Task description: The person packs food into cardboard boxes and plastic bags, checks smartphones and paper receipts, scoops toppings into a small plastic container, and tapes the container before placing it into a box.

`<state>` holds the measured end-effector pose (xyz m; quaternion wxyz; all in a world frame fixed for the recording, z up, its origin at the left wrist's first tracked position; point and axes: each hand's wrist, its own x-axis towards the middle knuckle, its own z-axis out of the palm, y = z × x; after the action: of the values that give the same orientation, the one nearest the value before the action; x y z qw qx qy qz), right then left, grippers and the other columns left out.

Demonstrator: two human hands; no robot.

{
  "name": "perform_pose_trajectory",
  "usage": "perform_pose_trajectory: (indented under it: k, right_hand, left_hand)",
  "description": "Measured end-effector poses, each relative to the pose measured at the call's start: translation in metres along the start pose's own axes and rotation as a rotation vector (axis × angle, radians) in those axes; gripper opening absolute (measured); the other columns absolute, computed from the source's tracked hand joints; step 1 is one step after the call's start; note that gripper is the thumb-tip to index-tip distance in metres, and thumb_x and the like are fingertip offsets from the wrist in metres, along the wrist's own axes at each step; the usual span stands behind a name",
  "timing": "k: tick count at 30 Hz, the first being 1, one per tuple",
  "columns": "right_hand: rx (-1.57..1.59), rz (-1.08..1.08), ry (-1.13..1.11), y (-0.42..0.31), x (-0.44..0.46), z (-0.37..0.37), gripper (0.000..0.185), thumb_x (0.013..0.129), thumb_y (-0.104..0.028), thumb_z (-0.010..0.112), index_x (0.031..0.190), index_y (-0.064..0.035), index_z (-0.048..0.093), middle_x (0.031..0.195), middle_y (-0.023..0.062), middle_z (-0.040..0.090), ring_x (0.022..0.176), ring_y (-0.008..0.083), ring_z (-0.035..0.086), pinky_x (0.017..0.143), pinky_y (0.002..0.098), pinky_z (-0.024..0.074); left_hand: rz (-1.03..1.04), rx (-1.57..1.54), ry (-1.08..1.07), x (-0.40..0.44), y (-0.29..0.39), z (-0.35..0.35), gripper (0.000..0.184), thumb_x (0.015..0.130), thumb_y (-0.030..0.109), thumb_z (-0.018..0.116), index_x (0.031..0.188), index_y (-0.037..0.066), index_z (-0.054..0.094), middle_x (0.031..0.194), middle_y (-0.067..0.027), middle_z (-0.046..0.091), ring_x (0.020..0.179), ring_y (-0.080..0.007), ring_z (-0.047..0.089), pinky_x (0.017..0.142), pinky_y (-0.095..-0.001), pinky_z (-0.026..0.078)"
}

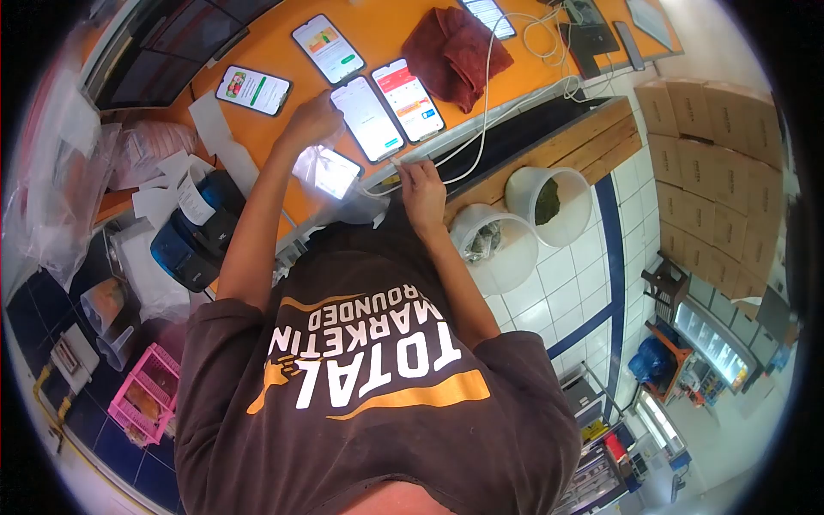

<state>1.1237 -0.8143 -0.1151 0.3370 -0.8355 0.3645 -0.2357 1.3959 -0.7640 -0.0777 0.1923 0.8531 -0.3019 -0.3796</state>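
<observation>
A smartphone (369,120) with a mostly white screen lies in front of me on the orange table (266,172). My left hand (316,120) is closed with its fingers curled at the phone's left edge. At its lower end, my right hand (422,193) pinches the plug end of a white charging cable (396,161). Whether the plug is seated in the phone I cannot tell. Another lit phone (410,99) lies just right of it, one (328,49) above, and one (254,90) to the left. Under my left forearm is a bright-screened device (336,176), partly wrapped in clear plastic.
A dark red cloth (451,56) lies at the back right, near another phone (489,15) and tangled white cables. Two clear plastic tubs (549,206) stand right of the wooden edge. A blue-black label printer (199,232) is on the left. Cardboard boxes (717,172) are stacked at far right.
</observation>
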Motion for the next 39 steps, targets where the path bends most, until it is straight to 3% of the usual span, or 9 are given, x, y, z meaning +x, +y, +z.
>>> perform_pose_trajectory:
  k: [9,15,18,19,22,24,26,33,39]
  right_hand:
    - [-0.105,-0.164,0.111,0.001,0.002,0.008,0.006,0.084,-0.008,0.077,0.086,-0.0062,0.072,0.083,0.0094,0.064,0.078,0.0298,0.062,0.066,0.0418,0.0520]
    - [-0.144,-0.177,0.021,0.000,0.012,0.003,0.006,0.086,-0.010,0.075,0.085,-0.0058,0.071,0.084,0.0119,0.065,0.082,0.0327,0.064,0.070,0.0446,0.0529]
    - [-0.226,-0.062,-0.211,-0.014,0.063,-0.042,0.017,0.087,-0.020,0.074,0.095,-0.0062,0.071,0.093,0.0153,0.069,0.092,0.0358,0.069,0.077,0.0455,0.0562]
    - [-0.258,-0.075,-0.139,-0.005,0.099,-0.054,0.017,0.089,-0.021,0.071,0.098,-0.0062,0.069,0.092,0.0153,0.069,0.091,0.0366,0.069,0.078,0.0465,0.0560]
    - [-0.383,-0.370,0.252,0.024,0.249,-0.072,0.014,0.093,-0.011,0.060,0.103,-0.0070,0.069,0.095,0.0196,0.065,0.087,0.0399,0.063,0.074,0.0489,0.0523]
    - [-0.444,-0.561,0.243,0.062,0.339,-0.068,0.022,0.090,-0.010,0.060,0.109,-0.0080,0.070,0.102,0.0215,0.064,0.092,0.0418,0.062,0.079,0.0491,0.0524]
    - [-0.558,-0.550,0.163,0.107,0.388,-0.061,0.027,0.086,-0.010,0.062,0.111,-0.0127,0.071,0.113,0.0208,0.065,0.105,0.0424,0.060,0.087,0.0514,0.0517]
    - [-0.670,-0.568,0.041,0.146,0.401,-0.055,0.028,0.086,-0.015,0.062,0.111,-0.0189,0.075,0.134,0.0182,0.057,0.125,0.0381,0.052,0.098,0.0519,0.0461]
    - [-0.622,-0.571,0.039,0.154,0.397,-0.059,0.030,0.088,-0.016,0.061,0.117,-0.0157,0.071,0.135,0.0206,0.055,0.125,0.0404,0.052,0.101,0.0527,0.0439]
  left_hand:
    - [0.079,0.124,-0.010,-0.007,-0.005,0.000,0.072,0.088,0.025,0.056,0.153,-0.001,0.038,0.131,-0.0318,0.062,0.123,-0.0440,0.061,0.107,-0.0463,0.046]
    - [0.030,0.223,-0.040,-0.009,-0.012,0.003,0.082,0.087,0.028,0.057,0.159,0.004,0.027,0.125,-0.0353,0.063,0.118,-0.0470,0.062,0.104,-0.0479,0.048]
    - [-0.017,0.231,-0.048,-0.018,-0.006,0.001,0.085,0.091,0.034,0.058,0.161,0.003,0.021,0.119,-0.0359,0.065,0.113,-0.0485,0.064,0.100,-0.0499,0.050]
    - [-0.009,0.218,-0.026,-0.024,-0.002,-0.001,0.085,0.091,0.034,0.058,0.161,0.003,0.021,0.119,-0.0359,0.065,0.113,-0.0485,0.064,0.100,-0.0499,0.050]
    - [-0.064,0.124,0.109,-0.064,0.001,-0.002,0.080,0.095,0.039,0.058,0.158,-0.001,0.028,0.118,-0.0331,0.067,0.111,-0.0483,0.065,0.099,-0.0497,0.051]
    - [-0.095,-0.008,0.146,-0.108,0.029,-0.022,0.077,0.096,0.040,0.060,0.155,-0.001,0.035,0.118,-0.0307,0.068,0.112,-0.0464,0.065,0.098,-0.0476,0.051]
    - [-0.124,-0.108,0.212,-0.144,0.047,-0.029,0.070,0.096,0.039,0.062,0.151,0.000,0.042,0.115,-0.0284,0.069,0.110,-0.0434,0.067,0.096,-0.0454,0.051]
    - [-0.158,-0.440,0.297,-0.194,0.040,-0.009,0.049,0.098,0.026,0.062,0.139,-0.001,0.056,0.102,-0.0171,0.069,0.094,-0.0247,0.066,0.088,-0.0358,0.051]
    - [-0.263,-0.626,0.201,-0.193,0.042,0.003,0.043,0.097,0.020,0.060,0.133,-0.002,0.060,0.110,-0.0159,0.069,0.098,-0.0227,0.065,0.091,-0.0328,0.049]
